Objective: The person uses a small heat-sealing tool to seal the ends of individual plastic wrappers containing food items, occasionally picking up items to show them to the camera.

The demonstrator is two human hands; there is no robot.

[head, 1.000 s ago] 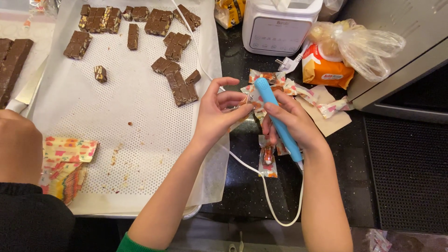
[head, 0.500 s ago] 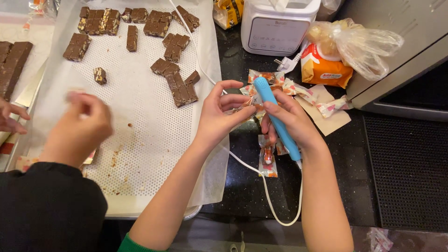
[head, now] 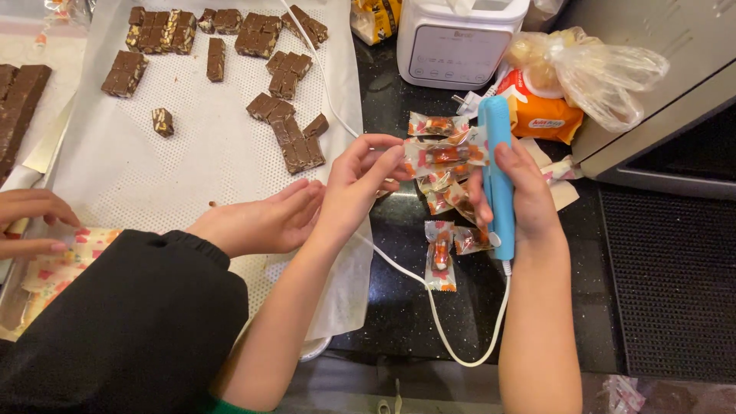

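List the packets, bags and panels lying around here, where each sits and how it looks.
Wrapped sweet: dark counter, small clear packet, orange-red print.
Pile of wrapped sweets: between the left hand and right hand.
Orange bag: counter, top right.
Clear plastic bag: crumpled, above it.
White appliance: top centre, pale front panel.

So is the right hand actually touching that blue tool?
Touching. The head view shows the right hand wrapped around the blue handheld sealer, fingers over its body.
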